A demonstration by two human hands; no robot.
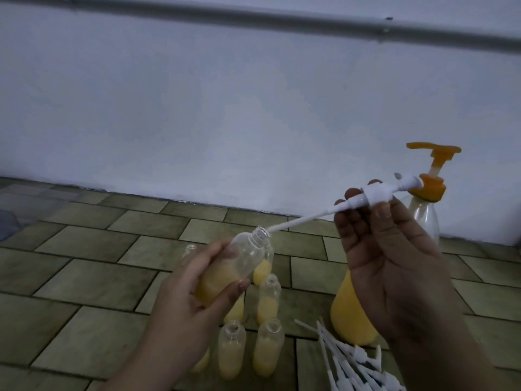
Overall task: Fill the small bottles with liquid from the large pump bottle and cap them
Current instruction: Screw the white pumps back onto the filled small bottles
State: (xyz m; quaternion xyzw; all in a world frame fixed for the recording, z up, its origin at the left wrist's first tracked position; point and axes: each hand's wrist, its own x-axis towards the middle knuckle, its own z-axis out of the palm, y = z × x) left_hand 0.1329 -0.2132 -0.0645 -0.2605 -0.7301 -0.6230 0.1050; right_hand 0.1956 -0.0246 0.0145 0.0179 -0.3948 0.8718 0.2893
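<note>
Above the tiled floor (84, 249), left hand (194, 294) grips a small bottle (225, 266), part-filled with yellow liquid, tilted, neck up-right. Right hand (389, 261) pinches a white spray cap (375, 197); its dip tube tip sits at the bottle mouth, possibly just inside. Large pump bottle (425, 210) stands behind the right hand. Uncapped filled bottles (267, 297) stand below; spare caps (352, 362) lie beside them.

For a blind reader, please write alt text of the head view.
The left hand holds a small bottle partly filled with yellow liquid, tilted; the right hand aims a white spray cap's tube at its open neck. Below stand more small bottles, a large pump bottle and spare caps.
</note>
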